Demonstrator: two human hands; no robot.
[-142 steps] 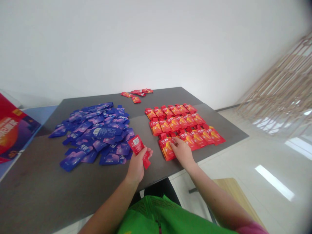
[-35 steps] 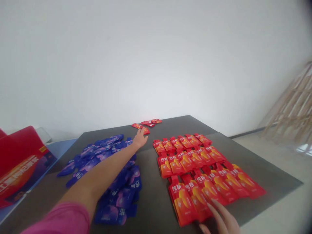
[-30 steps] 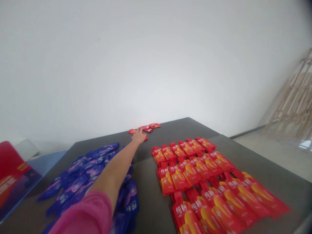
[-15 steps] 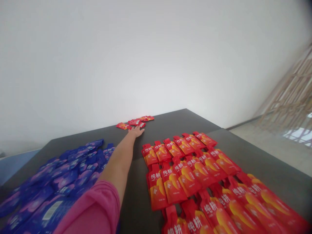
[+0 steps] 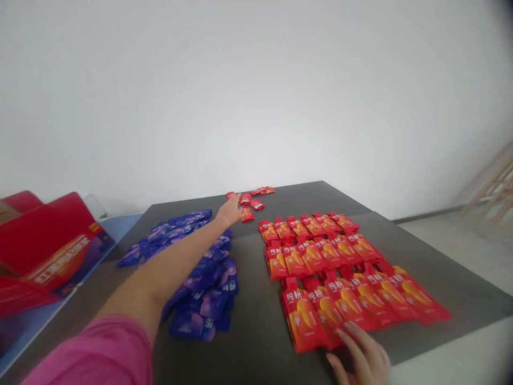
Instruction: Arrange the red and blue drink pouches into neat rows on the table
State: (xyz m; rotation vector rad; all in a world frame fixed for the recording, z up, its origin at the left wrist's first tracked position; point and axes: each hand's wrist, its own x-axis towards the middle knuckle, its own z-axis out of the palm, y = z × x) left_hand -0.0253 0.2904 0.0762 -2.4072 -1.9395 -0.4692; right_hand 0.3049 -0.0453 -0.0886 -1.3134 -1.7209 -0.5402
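Observation:
My left hand (image 5: 231, 209) reaches to the far part of the table, fingers stretched out beside a loose red pouch (image 5: 247, 215). Just past its fingertips lie several more red pouches (image 5: 256, 203), scattered near the wall. Beneath my left forearm spreads a heap of blue-purple pouches (image 5: 202, 309), partly hidden by the arm. At the front right, my right hand (image 5: 360, 357) has its fingers apart, with the tips at the lower edge of the nearest row of red-and-orange pouches (image 5: 302, 321). Those pouches lie in three overlapping rows, printed side up.
The dark table (image 5: 256, 299) meets a white wall (image 5: 256, 96) at the back. To the left, an opened red carton (image 5: 56, 240) rests on a blue surface (image 5: 124, 227). A wooden rack (image 5: 492, 187) stands beyond the table on the right.
The view has shifted left and back, bringing the red carton into sight. My right hand has come into view at the front row. A red pouch now lies apart, nearer than the far pile.

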